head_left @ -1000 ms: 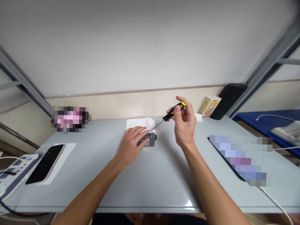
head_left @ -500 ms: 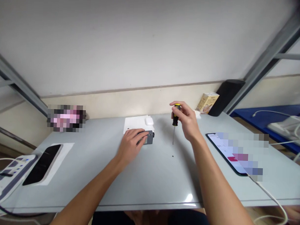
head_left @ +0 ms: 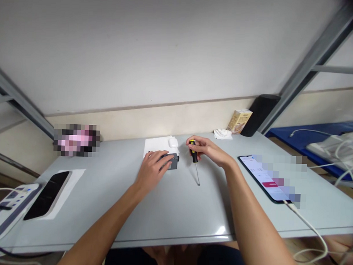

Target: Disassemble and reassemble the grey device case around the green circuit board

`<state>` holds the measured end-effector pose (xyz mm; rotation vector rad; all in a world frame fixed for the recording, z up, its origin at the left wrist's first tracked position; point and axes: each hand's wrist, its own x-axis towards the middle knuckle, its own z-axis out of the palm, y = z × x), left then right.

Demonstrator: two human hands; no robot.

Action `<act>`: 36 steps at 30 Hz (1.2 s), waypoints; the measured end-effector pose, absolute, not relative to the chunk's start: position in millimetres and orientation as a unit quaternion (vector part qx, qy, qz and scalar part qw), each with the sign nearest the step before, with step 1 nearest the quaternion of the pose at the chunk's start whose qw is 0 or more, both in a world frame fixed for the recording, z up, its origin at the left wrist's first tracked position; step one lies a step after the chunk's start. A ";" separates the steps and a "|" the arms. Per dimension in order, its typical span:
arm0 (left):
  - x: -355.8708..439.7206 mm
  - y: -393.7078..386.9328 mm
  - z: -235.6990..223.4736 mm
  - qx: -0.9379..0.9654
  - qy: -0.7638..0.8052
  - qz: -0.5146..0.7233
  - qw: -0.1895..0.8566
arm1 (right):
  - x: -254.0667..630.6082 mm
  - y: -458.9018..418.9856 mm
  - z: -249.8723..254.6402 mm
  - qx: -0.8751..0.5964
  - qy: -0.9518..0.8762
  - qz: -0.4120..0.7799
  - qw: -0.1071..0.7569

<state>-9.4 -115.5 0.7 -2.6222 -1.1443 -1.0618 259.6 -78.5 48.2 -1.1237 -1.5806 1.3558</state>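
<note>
My right hand (head_left: 205, 149) grips a black and yellow screwdriver (head_left: 194, 153) by its handle. The shaft slants down toward me, and its tip meets a tiny dark piece, maybe a screw, on the grey table (head_left: 173, 217). My left hand (head_left: 153, 166) rests with bent fingers over a small dark grey box-shaped device (head_left: 173, 162), its fingertips on the top and near side. The hand covers the device's left part. Behind it lie a white sheet (head_left: 155, 142) and a small white rounded case (head_left: 173, 142).
A lit phone (head_left: 258, 176) with a white cable lies at right. At left are a dark phone (head_left: 48, 195) on paper and a power strip (head_left: 13, 204). Along the back stand a yellow carton (head_left: 240, 121), a black cylinder (head_left: 260, 114) and a crumpled tissue (head_left: 222, 134).
My right hand has brought the screwdriver down and to the left, its tip now at the tiny dark piece. My left hand stays on the device. The view has shifted slightly.
</note>
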 end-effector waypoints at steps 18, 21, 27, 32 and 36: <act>-2.2 -123.4 7.0 -0.844 -0.346 -0.408 0.040 | 235.2 -69.8 47.0 -0.330 -0.464 0.540 0.620; -3.6 -121.3 5.9 -0.826 -0.365 -0.427 0.041 | 226.5 -69.1 44.8 -0.343 -0.465 0.535 0.616; -5.9 -119.5 7.0 -0.820 -0.371 -0.432 0.045 | 219.9 -67.4 40.9 -0.347 -0.456 0.528 0.627; -6.5 -118.5 5.7 -0.818 -0.349 -0.452 0.061 | 218.7 -67.2 40.0 -0.342 -0.466 0.506 0.640; -7.7 -117.7 6.6 -0.818 -0.356 -0.446 0.071 | 215.9 -68.9 41.8 -0.318 -0.493 0.457 0.668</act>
